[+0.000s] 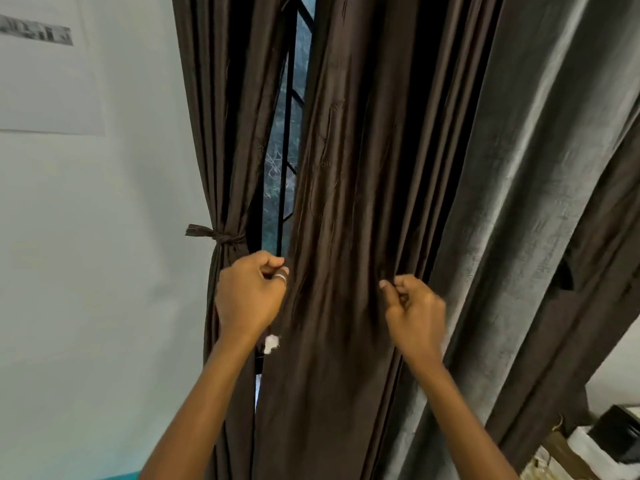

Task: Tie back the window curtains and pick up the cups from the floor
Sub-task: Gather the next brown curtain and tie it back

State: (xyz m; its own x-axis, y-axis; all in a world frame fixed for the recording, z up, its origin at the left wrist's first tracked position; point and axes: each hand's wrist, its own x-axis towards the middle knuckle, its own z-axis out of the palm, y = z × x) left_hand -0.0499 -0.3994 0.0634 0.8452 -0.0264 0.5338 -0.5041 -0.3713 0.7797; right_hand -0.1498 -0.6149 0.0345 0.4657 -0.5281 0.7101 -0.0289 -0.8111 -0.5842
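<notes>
A dark brown curtain panel (346, 202) hangs loose in the middle of the view. My left hand (247, 296) grips its left edge with curled fingers. My right hand (414, 311) pinches a fold on its right side at about the same height. To the left, a second brown curtain panel (221, 116) is gathered against the wall by a knotted brown tie (216, 234). Between the two panels a strip of window (289, 140) with black bars shows. No cups are in view.
A grey curtain (519, 202) hangs to the right of the brown one. The pale wall (104, 271) on the left carries a white poster (45, 71). A dark box (620, 438) and cluttered items sit at the bottom right corner.
</notes>
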